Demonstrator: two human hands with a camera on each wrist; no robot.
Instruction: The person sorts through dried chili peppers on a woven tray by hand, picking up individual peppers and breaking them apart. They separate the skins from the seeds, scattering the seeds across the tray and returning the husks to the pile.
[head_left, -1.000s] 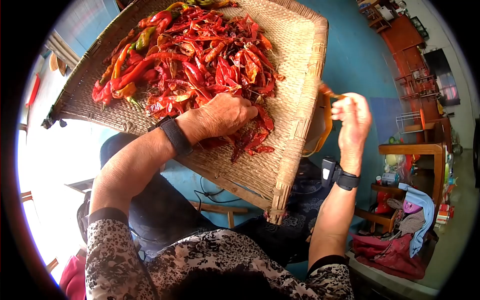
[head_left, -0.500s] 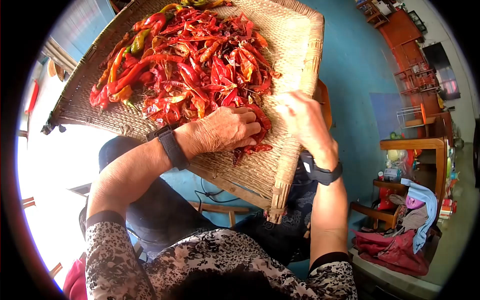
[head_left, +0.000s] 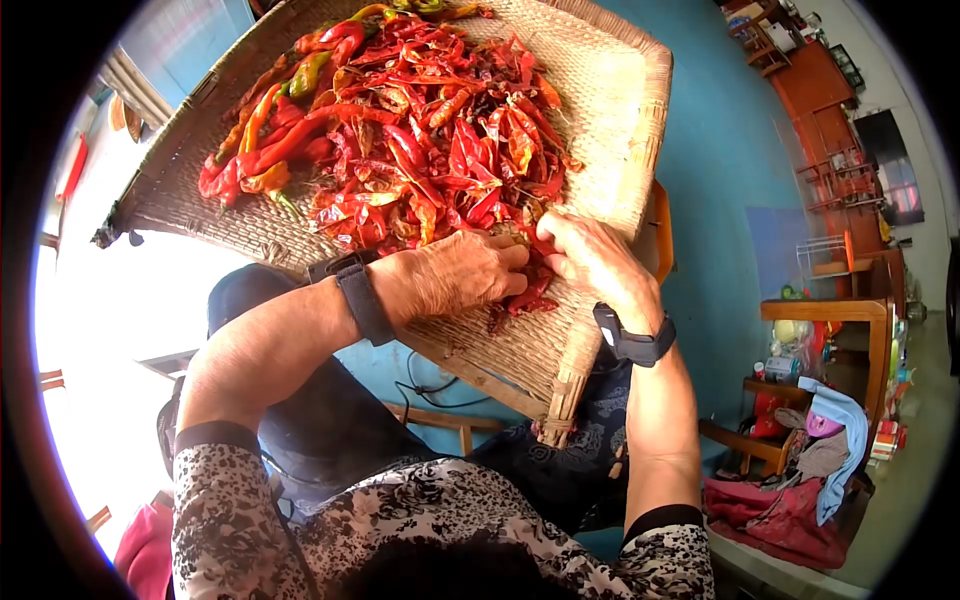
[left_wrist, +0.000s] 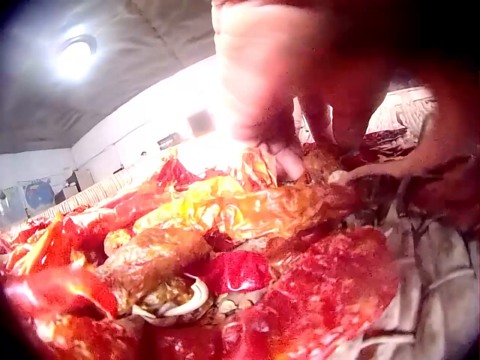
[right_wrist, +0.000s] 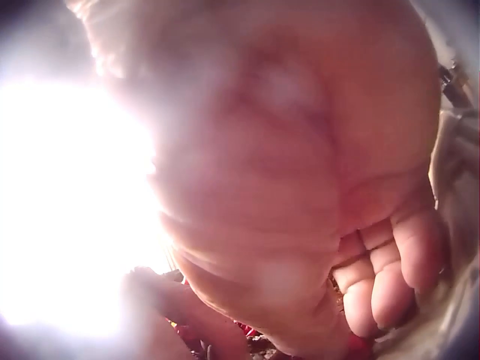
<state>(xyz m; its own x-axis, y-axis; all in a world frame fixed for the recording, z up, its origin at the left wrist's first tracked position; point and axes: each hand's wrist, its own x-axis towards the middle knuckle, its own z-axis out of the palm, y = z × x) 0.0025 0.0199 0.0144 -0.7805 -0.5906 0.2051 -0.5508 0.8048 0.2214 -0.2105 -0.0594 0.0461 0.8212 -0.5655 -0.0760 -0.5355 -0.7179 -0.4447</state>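
Observation:
A heap of dried red chili peppers (head_left: 430,150) lies in a woven basket tray (head_left: 605,110) tilted across the person's lap. At the heap's near edge, the left hand (head_left: 460,272) reaches in with bent fingers. In the left wrist view its fingertips (left_wrist: 289,161) and thumb pinch a brownish-orange dried chili pepper (left_wrist: 322,166). Close beside these fingertips is the right hand (head_left: 600,258), its index finger and thumb over the same chilies. The right wrist view shows its palm and curled fingers (right_wrist: 390,292); I cannot tell whether they hold a chili.
Fresher red, orange and green peppers (head_left: 255,150) lie along the tray's left side. Beyond the right rim, an orange-edged container (head_left: 662,235) stands partly hidden. A wooden chair (head_left: 770,450) with clothes is farther right. Cables (head_left: 425,385) lie on the floor below.
The right hand has come from outside the tray's right rim, where it held a chili, back to the heap beside the left hand. The left hand stays at the heap.

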